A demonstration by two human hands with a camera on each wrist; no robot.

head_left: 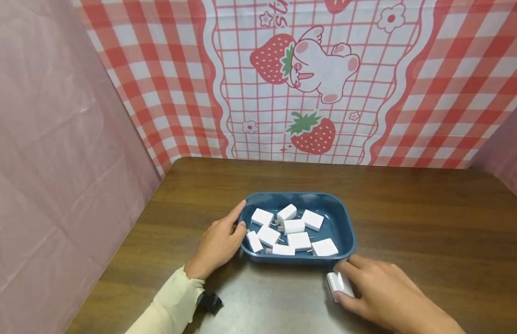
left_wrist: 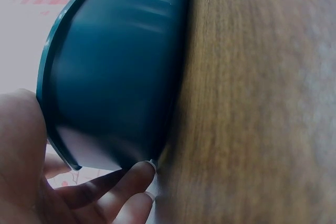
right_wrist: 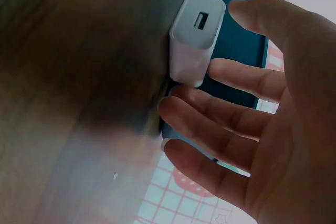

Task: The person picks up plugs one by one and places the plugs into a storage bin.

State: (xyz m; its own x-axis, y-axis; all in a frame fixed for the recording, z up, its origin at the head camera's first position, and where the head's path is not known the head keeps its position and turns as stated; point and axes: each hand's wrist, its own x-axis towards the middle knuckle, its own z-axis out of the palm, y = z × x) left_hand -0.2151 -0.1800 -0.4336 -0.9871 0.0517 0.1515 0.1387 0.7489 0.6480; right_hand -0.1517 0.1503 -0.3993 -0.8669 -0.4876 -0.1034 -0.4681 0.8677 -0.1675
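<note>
A dark blue tray [head_left: 346, 222] stands on the table, holding several white USB chargers [head_left: 299, 241] with metal prongs. My left hand [head_left: 222, 239] holds the tray's left end. Its thumb and index finger lie at the rim, while other fingers [left_wrist: 131, 179] reach the outer wall low down in the left wrist view. Just outside the tray's near right corner, my right hand [head_left: 381, 287] has thumb and index finger at opposite sides of another white USB charger [right_wrist: 197, 38]. This charger's USB port faces the camera in the right wrist view; the remaining fingers spread loosely below it.
The brown wooden table [head_left: 429, 218] extends on both sides of the tray. A red-and-white checked cloth [head_left: 175, 83] with strawberries hangs behind it, and a pink cloth [head_left: 54, 139] hangs at the left. A black strap piece [head_left: 210, 302] sits at the left wrist.
</note>
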